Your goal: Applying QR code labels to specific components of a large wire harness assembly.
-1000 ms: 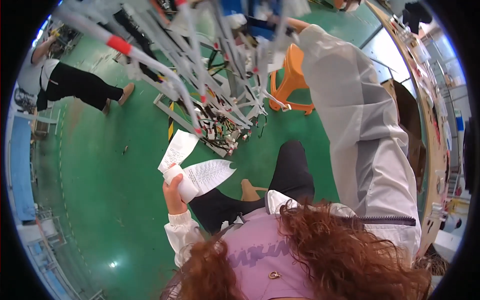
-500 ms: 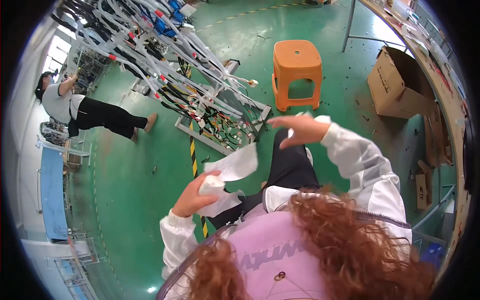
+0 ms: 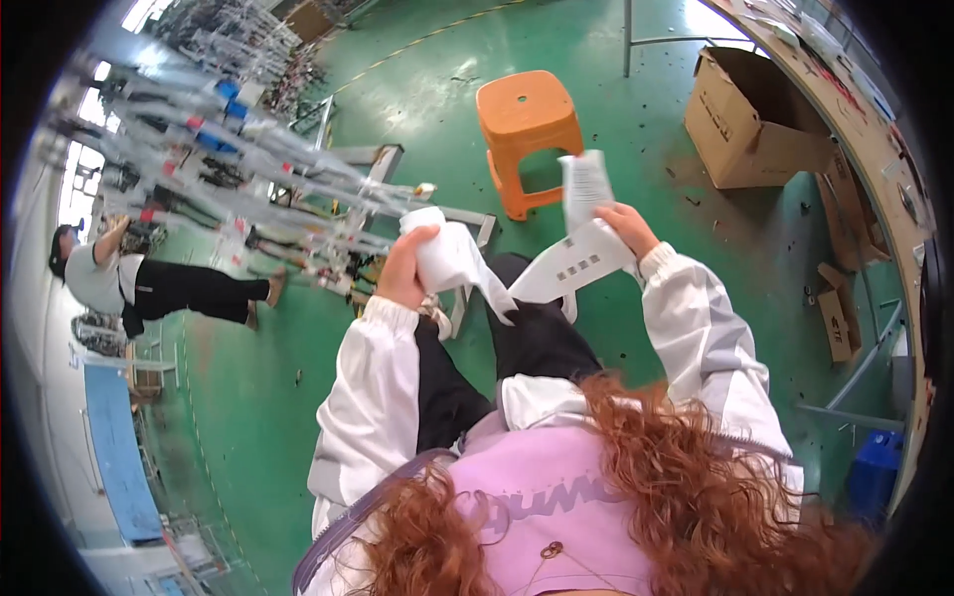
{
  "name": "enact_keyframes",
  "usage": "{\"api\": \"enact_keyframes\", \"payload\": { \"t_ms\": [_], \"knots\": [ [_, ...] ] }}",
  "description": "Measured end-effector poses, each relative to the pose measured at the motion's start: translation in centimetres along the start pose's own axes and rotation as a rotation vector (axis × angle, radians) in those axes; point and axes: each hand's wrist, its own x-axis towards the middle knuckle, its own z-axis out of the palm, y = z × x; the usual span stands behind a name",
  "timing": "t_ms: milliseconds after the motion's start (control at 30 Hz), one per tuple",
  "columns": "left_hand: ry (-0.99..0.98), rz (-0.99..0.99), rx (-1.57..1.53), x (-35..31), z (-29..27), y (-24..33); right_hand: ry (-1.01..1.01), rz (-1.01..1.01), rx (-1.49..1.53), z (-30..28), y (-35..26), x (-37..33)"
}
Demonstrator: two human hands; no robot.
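Observation:
A white roll of paper labels point(image 3: 444, 256) is gripped in my left hand point(image 3: 400, 275), fingers wrapped around its side. From the roll a loose strip hangs in a dip above my legs and rises toward the right. My right hand point(image 3: 629, 232) pinches that white label strip point(image 3: 574, 268), which carries a row of small dark marks. A further printed piece point(image 3: 587, 189) stands up beyond my right fingers, in front of the stool. Whether it is one piece with the strip, I cannot tell.
Ahead stands an orange plastic stool point(image 3: 525, 102). Wire harnesses point(image 3: 224, 149) hang on a metal frame at the left, blurred. A person point(image 3: 174, 285) stands beyond. Right are an open cardboard box point(image 3: 737, 134), a long workbench point(image 3: 899, 184) and a blue bin point(image 3: 874, 469).
My right hand has come to hold the strip, where before it was open and empty. The left hand has moved forward with the roll, and more strip shows. The view has shifted.

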Motion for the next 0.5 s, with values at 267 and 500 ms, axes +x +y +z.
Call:
{"api": "enact_keyframes", "payload": {
  "t_ms": [267,500],
  "knots": [
    [0.052,-0.008,-0.255,24.4,5.6,0.0,0.518,0.153,0.238,-8.2,8.6,-0.9],
    [-0.081,0.579,-0.145,43.7,9.0,1.4,0.692,0.251,0.27,-9.1,12.1,-5.1]
  ]
}}
